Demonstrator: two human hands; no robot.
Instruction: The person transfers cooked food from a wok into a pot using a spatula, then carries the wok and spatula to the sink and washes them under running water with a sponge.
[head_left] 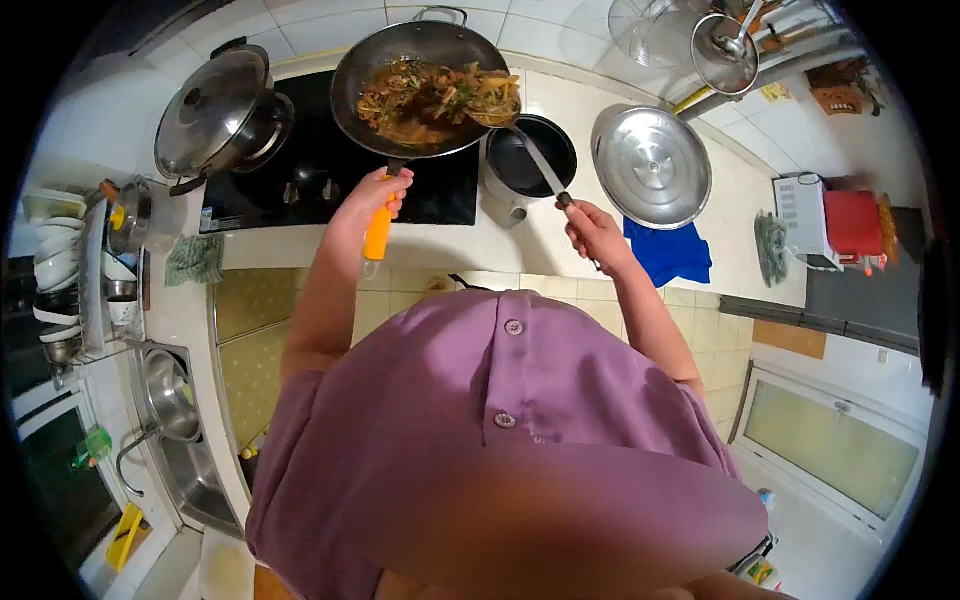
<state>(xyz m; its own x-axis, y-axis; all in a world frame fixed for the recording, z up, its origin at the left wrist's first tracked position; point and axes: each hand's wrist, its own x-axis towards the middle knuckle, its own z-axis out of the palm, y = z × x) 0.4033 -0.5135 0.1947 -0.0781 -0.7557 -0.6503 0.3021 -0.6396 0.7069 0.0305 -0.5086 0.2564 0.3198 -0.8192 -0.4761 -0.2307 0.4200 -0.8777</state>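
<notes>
My left hand (pixel 377 198) is closed around the orange handle of a dark wok (pixel 345 95), which is over the right part of the black stove. Inside the wok lies cooked food (pixel 410 95) with greens and brown sauce. My right hand (pixel 597 237) grips the dark end of a long-handled ladle (pixel 540 160). The ladle's bowl, heaped with food, is at the wok's right rim, near a dark round pot (pixel 532 160) on the counter. Whether the ladle touches the rim, I cannot tell.
A lidded pot (pixel 213 112) stands on the stove's left side. To the right are a large metal lid (pixel 653 167) and a blue cloth (pixel 668 252). A green cloth (pixel 195 260) lies at the counter's left, by a dish rack (pixel 95 270) and sink (pixel 190 480).
</notes>
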